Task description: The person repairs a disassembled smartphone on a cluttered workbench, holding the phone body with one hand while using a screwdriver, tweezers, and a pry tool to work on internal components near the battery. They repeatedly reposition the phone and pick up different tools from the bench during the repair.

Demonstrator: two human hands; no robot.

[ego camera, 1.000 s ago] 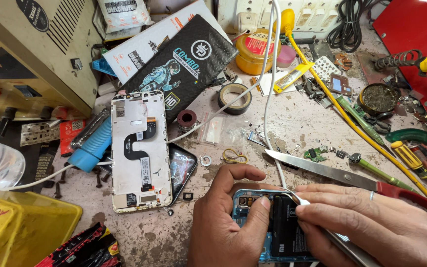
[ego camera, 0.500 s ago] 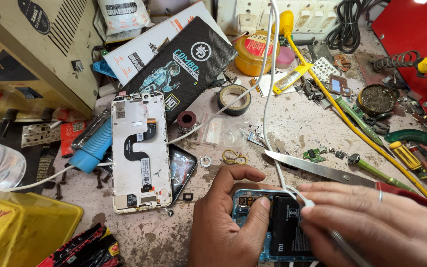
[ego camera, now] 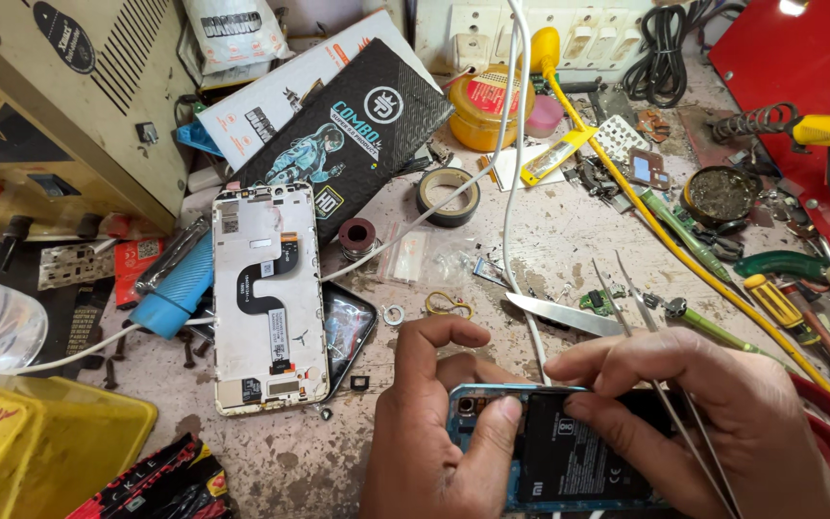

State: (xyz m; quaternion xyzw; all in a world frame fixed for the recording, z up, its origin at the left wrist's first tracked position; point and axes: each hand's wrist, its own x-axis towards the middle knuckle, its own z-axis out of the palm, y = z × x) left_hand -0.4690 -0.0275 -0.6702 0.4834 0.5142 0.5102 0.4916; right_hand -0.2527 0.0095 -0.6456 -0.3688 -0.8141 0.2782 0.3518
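The left hand (ego camera: 434, 423), at lower centre of the frame, clamps the upper-left corner of an opened blue-framed phone (ego camera: 569, 452), thumb pressed on the frame and index finger curled above it. The right hand (ego camera: 713, 423), at lower right, lies over the phone's right half with its fingertips (ego camera: 578, 408) pressed on the black battery (ego camera: 583, 461) while pinching slim metal tweezers (ego camera: 655, 356), whose legs run up between the fingers; where the tips lie cannot be told. A likely hazard: the tweezers could slip and puncture the battery or short exposed contacts, since the phone is steadied by finger pressure alone. A bare knife blade (ego camera: 559, 312) just above the hands could nick a knuckle. Further out lie a white phone back housing (ego camera: 266, 298) at centre left, a tape roll (ego camera: 449, 195), a white cable (ego camera: 506, 144) and a yellow cable (ego camera: 626, 183). The surface is a stained, crowded workbench (ego camera: 549, 240); a beige power supply (ego camera: 60, 106) fills the upper left, wall sockets (ego camera: 569, 34) the top edge.
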